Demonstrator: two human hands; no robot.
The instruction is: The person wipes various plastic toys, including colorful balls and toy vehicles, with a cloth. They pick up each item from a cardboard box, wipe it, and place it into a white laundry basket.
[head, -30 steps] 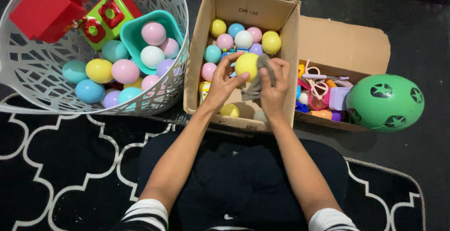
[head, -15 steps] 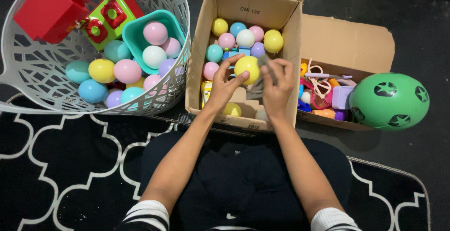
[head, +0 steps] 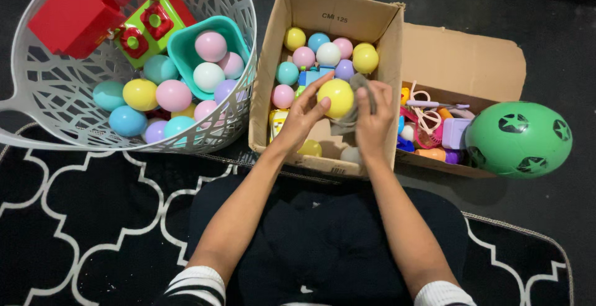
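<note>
Dark floor, partly covered by a black rug (head: pixel 93 219) with a white lattice pattern along the lower frame.

Upper centre: open cardboard box (head: pixel 385 51), matte brown, flaps raised, holding smooth plastic balls in pastel pink, blue, white, lilac and yellow.

Left hand (head: pixel 304 110): over the box, fingers curled around the left side of a glossy yellow ball (head: pixel 336 97), gripping it above the other balls.

Right hand (head: pixel 372 117): just right of that ball, fingers closed on a soft grey cloth (head: pixel 360 89) that is pressed against the ball's right side.

Right of centre: second cardboard box (head: pixel 459 64), lower and wider, touching the first, filled with small mixed plastic toys in pink, purple, orange and white.

Far right: large green ball (head: pixel 518 138), smooth, with dark star markings, resting against the second box.

Upper left: white plastic basket (head: pixel 56 95) with openwork cut-out walls and a handle at the frame's left edge. Contents: more pastel balls, a teal plastic tub (head: pixel 180 48) holding three balls, a red block toy (head: pixel 77 11) and a green block (head: pixel 146 30) with red studs.

Lower frame: striped sleeves at both forearms, dark clothing over the lap.
</note>
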